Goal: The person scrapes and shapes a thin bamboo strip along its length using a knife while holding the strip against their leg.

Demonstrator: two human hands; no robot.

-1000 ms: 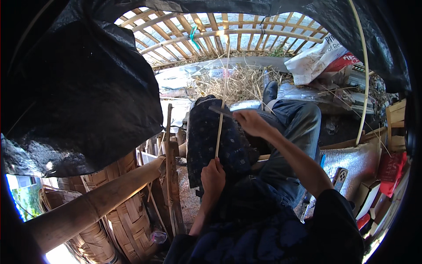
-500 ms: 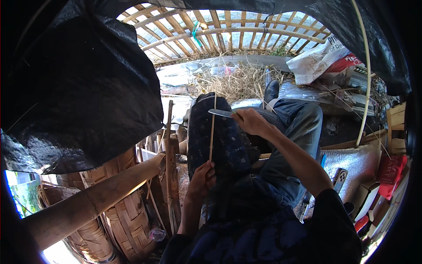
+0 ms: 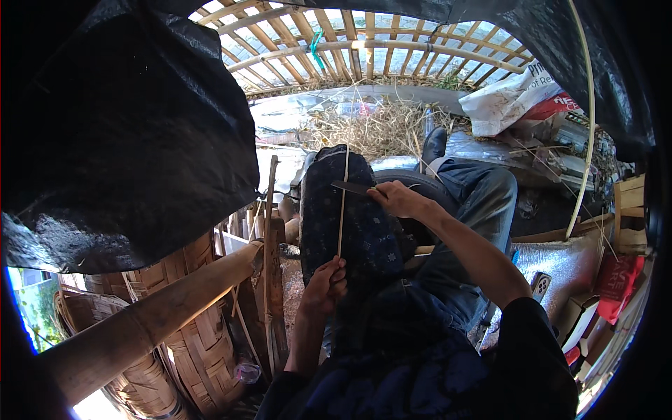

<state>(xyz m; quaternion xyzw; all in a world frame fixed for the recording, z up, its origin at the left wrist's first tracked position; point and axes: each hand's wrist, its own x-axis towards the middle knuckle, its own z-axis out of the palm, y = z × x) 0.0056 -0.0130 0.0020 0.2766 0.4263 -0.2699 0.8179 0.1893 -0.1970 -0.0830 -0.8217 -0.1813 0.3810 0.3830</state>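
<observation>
Lengthwise, the pale thin strip [image 3: 341,222] lies over the dark patterned cloth [image 3: 374,245], its upper end near the cloth's far edge. The left hand [image 3: 324,285] pinches the lower end between its fingers; the right hand's [image 3: 397,199] fingers wrap the handle of a knife [image 3: 352,187], whose blade crosses the strip, perhaps touching it. An upright wooden post [image 3: 278,301] crowds the left forearm. Beyond the cloth, dry straw [image 3: 378,129] covers the ground before a slatted fence [image 3: 357,45].
</observation>
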